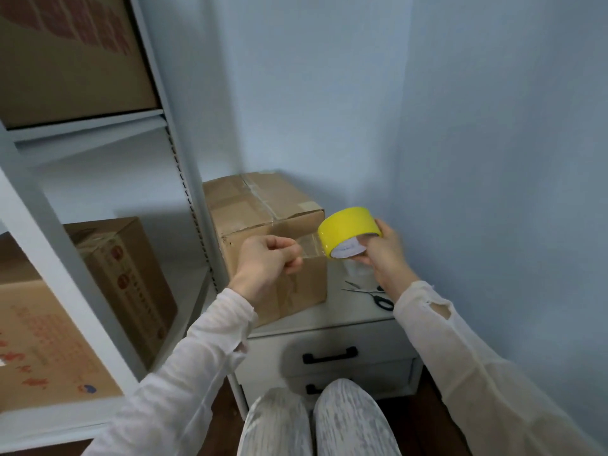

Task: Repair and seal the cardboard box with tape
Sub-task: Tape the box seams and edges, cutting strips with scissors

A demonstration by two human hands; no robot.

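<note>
White cabinet (348, 312), cardboard box (263, 205), tape strip (309, 246) level from left hand (263, 261) to roll (348, 225)

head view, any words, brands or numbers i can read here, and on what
Nothing is readable.
Top shelf box: red print, blurred.
Middle shelf box: red marks and character rows, blurred.
Bottom shelf box: red characters, blue logo, blurred.
Tape roll: faint marks on core, too small.
Cardboard box on the cabinet: no print seen.
</note>
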